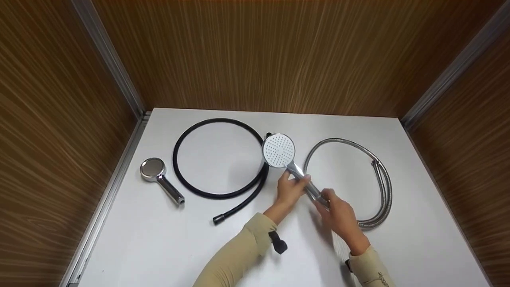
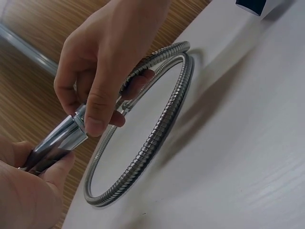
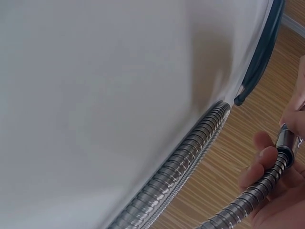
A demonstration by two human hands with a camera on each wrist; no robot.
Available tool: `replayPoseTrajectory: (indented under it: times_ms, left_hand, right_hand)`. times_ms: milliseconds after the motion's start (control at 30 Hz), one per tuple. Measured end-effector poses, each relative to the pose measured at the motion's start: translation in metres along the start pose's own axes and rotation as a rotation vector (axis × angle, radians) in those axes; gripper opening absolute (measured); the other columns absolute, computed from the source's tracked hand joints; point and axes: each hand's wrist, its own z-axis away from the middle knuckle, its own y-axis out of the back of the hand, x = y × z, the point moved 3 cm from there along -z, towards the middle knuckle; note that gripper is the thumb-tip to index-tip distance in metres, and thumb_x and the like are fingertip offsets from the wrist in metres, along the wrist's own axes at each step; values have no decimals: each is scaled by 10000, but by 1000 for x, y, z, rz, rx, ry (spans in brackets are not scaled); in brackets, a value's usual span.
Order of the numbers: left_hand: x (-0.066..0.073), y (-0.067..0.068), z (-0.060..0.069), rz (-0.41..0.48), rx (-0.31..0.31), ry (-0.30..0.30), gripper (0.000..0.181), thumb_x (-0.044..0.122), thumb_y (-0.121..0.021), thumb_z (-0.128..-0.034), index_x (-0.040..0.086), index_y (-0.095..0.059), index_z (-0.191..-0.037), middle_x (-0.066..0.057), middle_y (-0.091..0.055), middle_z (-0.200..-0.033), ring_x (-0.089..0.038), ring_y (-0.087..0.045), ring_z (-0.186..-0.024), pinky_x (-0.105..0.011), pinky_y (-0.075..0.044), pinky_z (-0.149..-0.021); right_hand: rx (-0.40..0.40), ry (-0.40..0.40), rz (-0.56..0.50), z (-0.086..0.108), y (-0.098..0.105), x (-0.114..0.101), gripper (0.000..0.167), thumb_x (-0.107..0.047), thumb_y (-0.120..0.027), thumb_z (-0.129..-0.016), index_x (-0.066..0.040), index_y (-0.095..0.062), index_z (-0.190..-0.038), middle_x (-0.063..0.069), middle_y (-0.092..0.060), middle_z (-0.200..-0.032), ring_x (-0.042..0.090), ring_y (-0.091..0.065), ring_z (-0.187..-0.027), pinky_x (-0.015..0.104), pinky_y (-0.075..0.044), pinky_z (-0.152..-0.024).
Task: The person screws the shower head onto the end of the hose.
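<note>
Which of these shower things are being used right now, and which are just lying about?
Looks like part of the job:
White-faced shower head, held up
Silver hose, one end held up too

Just lying about, it seems:
Black hose, looped round
Other shower head, off to the left

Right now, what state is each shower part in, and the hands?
White-faced shower head: held, tilted, spray face visible.
Metal shower hose: looped; one end at that shower head's base, fastening unclear.
Black shower hose: loosely coiled, lower end unattached.
Chrome shower head: lying down, nothing attached.
Left hand: gripping the white-faced shower head.
Right hand: gripping the metal hose's end.
</note>
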Motion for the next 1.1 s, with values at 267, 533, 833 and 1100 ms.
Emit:
replayPoseTrajectory:
  times_ms: [267, 533, 833, 1100]
  left_hand:
    - [1, -2, 1, 6, 17, -1, 486, 6, -783, -923, -19, -580, -1365, -255, -775, -1022, -209, -767, -879, -397, -708, -838]
    - [3, -2, 0, 8, 30, 4, 528, 24, -796, -913, -10, -576, -1392, -271, -770, -1051, -202, -762, -864, -387, -709, -831]
    - [4, -1, -1, -13, 23, -13, 536, 56, -793, -924, -21, -563, -1401, -276, -769, -1062, -289, -788, -967, -386, -703, -857]
    - [6, -2, 2, -9, 14, -23, 509, 71, -786, -946, -23, -563, -1394, -277, -767, -1052, -261, -785, -950, -376, -701, -866]
  right_hand:
    - [6, 9, 4, 0, -2, 1, 278, -121, -782, -955, 1, -666, -1176, 104, -720, -874, 180, -561, -671, 430, -536, -584]
    - [-38, -57, -116, -3, -3, 2, 328, -97, -776, -964, 19, -644, -1241, 161, -757, -1043, 327, -747, -933, 545, -651, -809]
    - [-59, -62, -128, -1, -4, 2, 321, -111, -681, -1035, 51, -615, -1304, 183, -721, -1141, 325, -720, -1010, 550, -633, -845]
    - [-5, -48, -119, -2, -4, 2, 321, -64, -684, -1021, 66, -603, -1304, 200, -722, -1080, 314, -723, -945, 524, -642, -793]
